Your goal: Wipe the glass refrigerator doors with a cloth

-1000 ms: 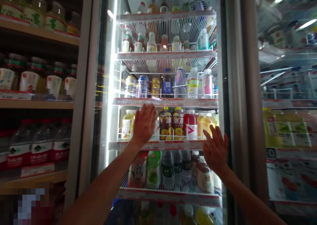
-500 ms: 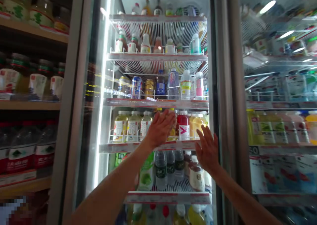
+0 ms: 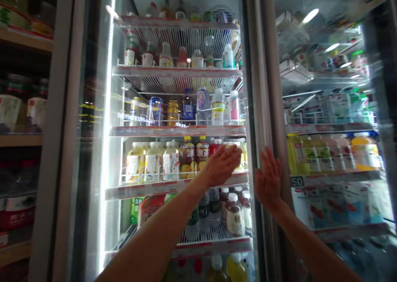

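In the head view my left hand (image 3: 221,166) is stretched out flat, palm toward the right, in front of the lit fridge's glass. It holds nothing and hides part of the bottles behind it. My right hand (image 3: 269,182) is at the metal door frame (image 3: 263,87), fingers straight and pointing up; whether it touches the metal I cannot tell. Behind the glass near my left hand, dark bottles with yellow caps (image 3: 187,158) and a red-capped drink (image 3: 215,146) stand on a shelf. Brown bottles with white caps (image 3: 235,216) are one shelf lower.
A second fridge section on the right holds yellow and orange bottles (image 3: 366,151) behind glass. Cans (image 3: 155,110) and clear bottles fill the middle shelf. At the left, a darker open shelf (image 3: 21,140) carries labelled bottles. Reflections cross the glass.
The view has turned to the right, so the fridge sits further left. Both hands have shifted right across the shelves, the right one from the glass to the metal frame.
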Motion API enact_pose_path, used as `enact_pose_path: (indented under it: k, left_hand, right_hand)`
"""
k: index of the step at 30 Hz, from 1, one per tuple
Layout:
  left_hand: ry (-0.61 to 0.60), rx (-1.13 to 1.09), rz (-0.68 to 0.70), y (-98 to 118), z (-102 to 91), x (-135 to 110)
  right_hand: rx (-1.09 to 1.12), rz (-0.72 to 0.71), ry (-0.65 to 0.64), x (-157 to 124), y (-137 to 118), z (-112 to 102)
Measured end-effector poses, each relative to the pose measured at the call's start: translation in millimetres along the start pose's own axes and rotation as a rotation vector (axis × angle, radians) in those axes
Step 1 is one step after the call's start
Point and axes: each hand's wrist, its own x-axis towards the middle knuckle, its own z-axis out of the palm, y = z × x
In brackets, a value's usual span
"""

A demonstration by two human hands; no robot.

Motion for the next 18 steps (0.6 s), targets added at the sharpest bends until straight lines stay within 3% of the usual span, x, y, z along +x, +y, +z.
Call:
enact_pose_path:
  k: [3,5,10,12,14,16,18]
  left_hand:
    - [0.070,0.017,-0.313,-23.6,-1.7,12.6]
    - [0.058,0.023,-0.358,-23.6,-2.9,15.8]
    - [-0.154,-0.056,0.188,17.6,-6.1,-12.5]
    - [-0.187,-0.073,0.293,17.1,-8.7,-23.8]
    - [-0.143,-0.022,0.181,3.9,-11.8,-28.6]
    - [-0.053,0.078,-0.082,-7.8,-14.4,-32.1]
    - [0.003,0.141,-0.222,-4.6,-16.5,-42.7]
  right_hand:
    - [-0.013,-0.007,0.011,-2.5,8.5,-3.7]
    - [-0.017,-0.002,0.013,-2.6,11.2,-2.8]
    - [-0.033,0.012,-0.001,-1.1,8.1,1.4]
    - [-0.028,0.000,-0.018,1.5,4.7,1.6]
    - [-0.009,-0.020,-0.032,6.4,0.2,2.8]
    - [0.040,-0.047,-0.035,12.5,-5.0,7.2]
    - [0.103,-0.077,-0.034,18.0,-10.2,15.2]
